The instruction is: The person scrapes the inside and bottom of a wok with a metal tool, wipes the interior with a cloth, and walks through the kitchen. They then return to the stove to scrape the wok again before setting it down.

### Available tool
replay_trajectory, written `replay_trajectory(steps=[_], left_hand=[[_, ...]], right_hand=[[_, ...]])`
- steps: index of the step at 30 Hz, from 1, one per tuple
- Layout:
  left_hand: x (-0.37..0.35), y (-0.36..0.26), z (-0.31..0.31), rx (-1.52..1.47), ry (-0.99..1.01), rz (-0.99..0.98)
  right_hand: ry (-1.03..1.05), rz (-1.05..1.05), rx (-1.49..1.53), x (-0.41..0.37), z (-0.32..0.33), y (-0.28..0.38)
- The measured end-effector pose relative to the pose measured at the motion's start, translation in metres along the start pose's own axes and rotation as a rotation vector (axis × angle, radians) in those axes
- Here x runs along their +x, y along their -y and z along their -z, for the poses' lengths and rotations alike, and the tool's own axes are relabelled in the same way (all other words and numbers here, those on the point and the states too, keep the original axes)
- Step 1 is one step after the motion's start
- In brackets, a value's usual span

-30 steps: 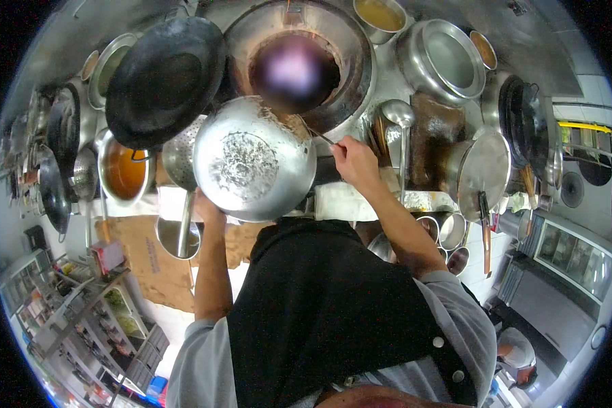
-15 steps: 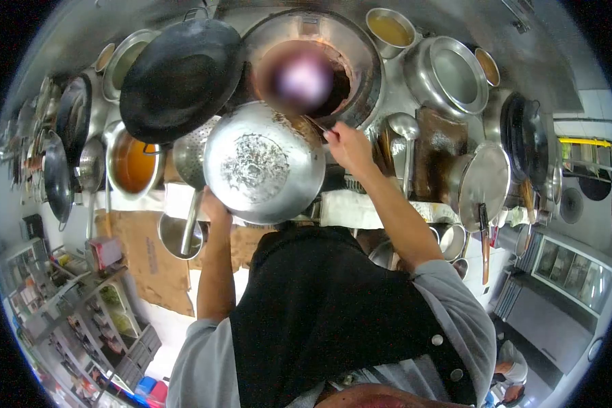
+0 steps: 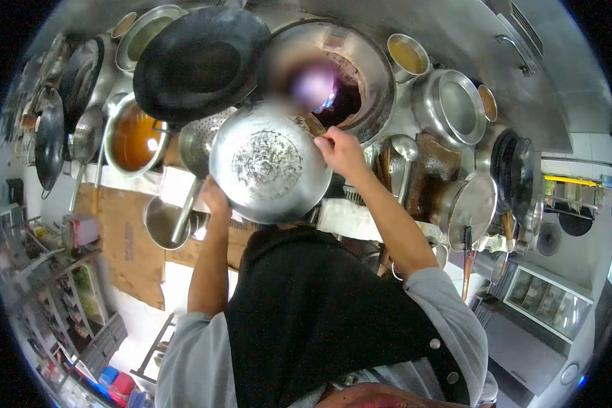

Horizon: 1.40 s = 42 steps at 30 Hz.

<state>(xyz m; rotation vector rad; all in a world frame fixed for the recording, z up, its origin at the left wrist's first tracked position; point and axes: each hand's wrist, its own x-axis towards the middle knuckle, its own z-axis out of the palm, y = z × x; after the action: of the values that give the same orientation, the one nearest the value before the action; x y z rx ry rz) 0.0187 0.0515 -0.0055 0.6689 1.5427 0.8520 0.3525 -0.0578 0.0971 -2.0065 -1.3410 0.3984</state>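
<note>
A wide, round silver metal bowl [image 3: 268,163] with a scorched, dark-speckled middle is tilted in front of my chest. My left hand [image 3: 215,198] is closed on its lower left rim; part of the fingers is hidden behind the bowl. At the upper right rim, my right hand [image 3: 341,152] is closed with its fingertips pinched on the edge. Just beyond the bowl is a round wok burner [image 3: 381,75], lit with a blue-violet flame. A black wok [image 3: 200,64] leans to the burner's left, and a perforated strainer [image 3: 196,146] lies partly behind the bowl.
Left of me stands a pot of orange-brown liquid [image 3: 134,139]. A steel ladle [image 3: 405,148], a silver pot [image 3: 461,105] and a small pot of yellowish liquid [image 3: 408,56] are on the right. A handled pan [image 3: 472,204] stands near the counter's right front edge.
My right hand has shifted from a thin piece beside the burner opening to the bowl's rim. The bowl is slightly turned, and the whole view has tilted. My left hand keeps its hold.
</note>
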Motion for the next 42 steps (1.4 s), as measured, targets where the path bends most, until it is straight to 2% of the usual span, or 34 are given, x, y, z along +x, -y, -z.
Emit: replay_trajectory(steps=[3, 4, 7, 8, 11, 14, 17, 18, 21, 22, 25, 26, 27, 29, 31, 33, 37, 39, 40, 42], left_hand=[[0.004, 0.002, 0.003, 0.136, -0.005, -0.027], [0.01, 0.007, 0.005, 0.088, -0.005, -0.018], [0.011, 0.013, 0.005, 0.023, -0.008, 0.024], [0.002, 0.004, 0.004, 0.05, -0.008, 0.036], [0.002, -0.004, 0.002, 0.068, 0.004, 0.029], [0.005, 0.001, 0.0, 0.027, -0.001, 0.019], [0.01, 0.01, 0.007, 0.036, 0.032, 0.035], [0.013, 0.01, 0.007, 0.051, 0.057, 0.037], [0.007, 0.008, 0.0, -0.067, 0.004, -0.012], [0.008, 0.011, 0.001, -0.066, 0.029, 0.009], [0.008, 0.009, 0.01, -0.05, 0.085, 0.08], [0.007, -0.006, 0.01, -0.013, 0.126, 0.087], [-0.002, -0.009, 0.009, -0.009, 0.133, 0.119], [-0.052, -0.055, 0.003, -0.027, 0.214, 0.154], [-0.05, -0.061, 0.015, -0.107, 0.301, 0.139], [-0.041, -0.063, 0.031, -0.154, 0.409, 0.11], [-0.087, -0.109, 0.038, -0.243, 0.526, 0.106], [-0.102, -0.133, 0.012, -0.253, 0.55, 0.094], [-0.1, -0.133, -0.002, -0.299, 0.637, 0.024], [-0.112, -0.136, -0.013, -0.231, 0.614, -0.102]], right_hand=[[-0.021, -0.001, -0.042, 0.011, 0.004, -0.036], [0.053, -0.105, -0.011, 0.011, 0.011, -0.037], [0.042, 0.005, 0.027, 0.021, -0.002, -0.003], [0.074, -0.074, 0.082, 0.024, -0.006, 0.002], [0.047, -0.284, 0.021, -0.001, -0.008, -0.051], [0.103, -0.356, 0.066, -0.008, -0.002, -0.054], [0.099, -0.276, 0.207, 0.006, -0.005, -0.034], [0.078, -0.264, 0.026, 0.001, -0.001, -0.043], [0.166, -0.465, 0.07, -0.028, 0.008, -0.086], [0.195, -0.501, 0.14, -0.027, 0.025, -0.046], [0.077, -0.338, 0.192, -0.031, 0.014, -0.028], [-0.003, -0.356, -0.035, -0.053, 0.025, -0.053], [0.081, -0.463, -0.062, -0.068, 0.042, -0.06], [-0.055, -0.464, -0.024, -0.116, 0.066, -0.074], [-0.131, -0.677, 0.16, -0.168, 0.075, -0.084], [-0.299, -0.68, 0.268, -0.218, 0.071, -0.085], [-0.484, -0.783, 0.5, -0.299, 0.046, -0.041], [-0.51, -0.81, 0.548, -0.311, 0.042, -0.051], [-0.522, -0.793, 0.556, -0.315, 0.038, -0.06], [-0.558, -0.763, 0.541, -0.326, 0.039, -0.061]])
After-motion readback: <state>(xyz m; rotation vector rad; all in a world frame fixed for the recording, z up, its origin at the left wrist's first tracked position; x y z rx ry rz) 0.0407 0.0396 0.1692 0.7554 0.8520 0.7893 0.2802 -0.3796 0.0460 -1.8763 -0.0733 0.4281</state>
